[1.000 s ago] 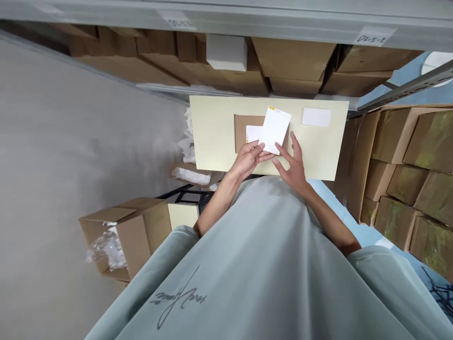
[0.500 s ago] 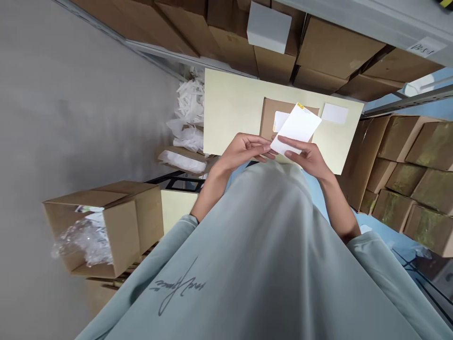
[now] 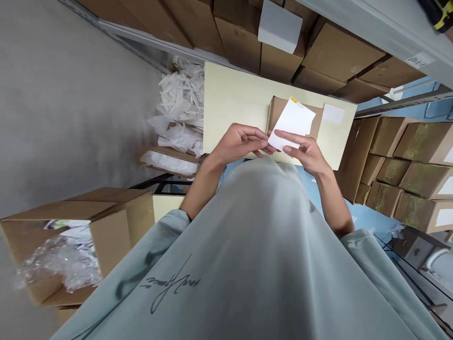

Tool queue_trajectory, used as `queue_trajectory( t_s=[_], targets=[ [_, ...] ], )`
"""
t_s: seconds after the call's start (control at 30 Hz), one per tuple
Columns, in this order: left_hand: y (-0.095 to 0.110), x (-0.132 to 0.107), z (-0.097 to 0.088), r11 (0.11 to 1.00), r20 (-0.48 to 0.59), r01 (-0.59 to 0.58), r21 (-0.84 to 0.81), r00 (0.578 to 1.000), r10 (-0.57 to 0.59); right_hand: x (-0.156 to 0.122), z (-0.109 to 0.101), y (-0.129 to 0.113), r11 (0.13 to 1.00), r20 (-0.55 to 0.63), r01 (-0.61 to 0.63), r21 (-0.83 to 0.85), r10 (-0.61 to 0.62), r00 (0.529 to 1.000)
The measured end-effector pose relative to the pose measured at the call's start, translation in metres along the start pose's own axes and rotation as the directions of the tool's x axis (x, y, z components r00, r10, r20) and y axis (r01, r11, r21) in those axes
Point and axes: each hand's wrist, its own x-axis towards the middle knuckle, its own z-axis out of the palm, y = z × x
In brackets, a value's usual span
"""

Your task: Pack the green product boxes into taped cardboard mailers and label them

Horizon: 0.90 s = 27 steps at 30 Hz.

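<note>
A white paper sheet with a small yellow-orange mark at its far corner is held slantwise above the table. My right hand grips its near right part, the fingers lying across the face and the thumb by the near edge. At the sheet's near left corner, the thumb and fingertips of my left hand are pinched together. Behind the sheet lies a flat cardboard box, partly hidden by it, on the cream table. A blank white slip rests to the right of that box.
Cardboard boxes line the shelf beyond the table. More boxes are stacked at right. Shredded white paper fills the space left of the table. An open carton holding clear plastic wrap stands at lower left.
The view has shifted slightly. Both hands keep hold of the sheet, which is turned a little more upright; the white patch on the flat box is now mostly covered.
</note>
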Motion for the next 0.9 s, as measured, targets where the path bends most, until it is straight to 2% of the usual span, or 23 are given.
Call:
queue_trajectory(
  t_s=[0.17,0.27,0.37,0.47,0.6,0.77,0.9],
  targets=[
    [0.005,-0.003,-0.011,0.998,-0.008,-0.059,0.037,0.998,0.06,0.014,0.02,0.01,0.995,-0.084,-0.1,-0.024,0.097,0.992],
    [0.014,-0.008,-0.014,0.99,-0.029,-0.115,0.082,0.993,0.117,0.017,0.036,0.008,0.98,-0.25,-0.179,-0.082,0.154,0.956],
    [0.018,-0.014,-0.019,0.982,-0.023,-0.153,0.114,0.987,0.157,0.015,0.058,-0.006,0.975,-0.381,-0.179,-0.131,0.118,0.917],
    [0.018,-0.019,-0.026,0.97,0.011,-0.199,0.14,0.98,0.199,0.016,0.081,-0.023,0.98,-0.378,-0.134,-0.149,0.069,0.923],
    [0.018,-0.025,-0.035,0.955,0.047,-0.232,0.183,0.973,0.227,0.024,0.101,-0.034,0.976,-0.362,-0.144,-0.165,0.076,0.929],
    [0.016,-0.028,-0.047,0.946,0.073,-0.247,0.212,0.969,0.236,0.036,0.111,-0.033,0.974,-0.346,-0.137,-0.182,0.067,0.936],
    [-0.003,-0.015,-0.067,0.94,0.002,-0.234,0.247,0.97,0.241,0.047,0.112,-0.026,0.982,-0.389,-0.128,-0.141,0.064,0.919]
  ],
)
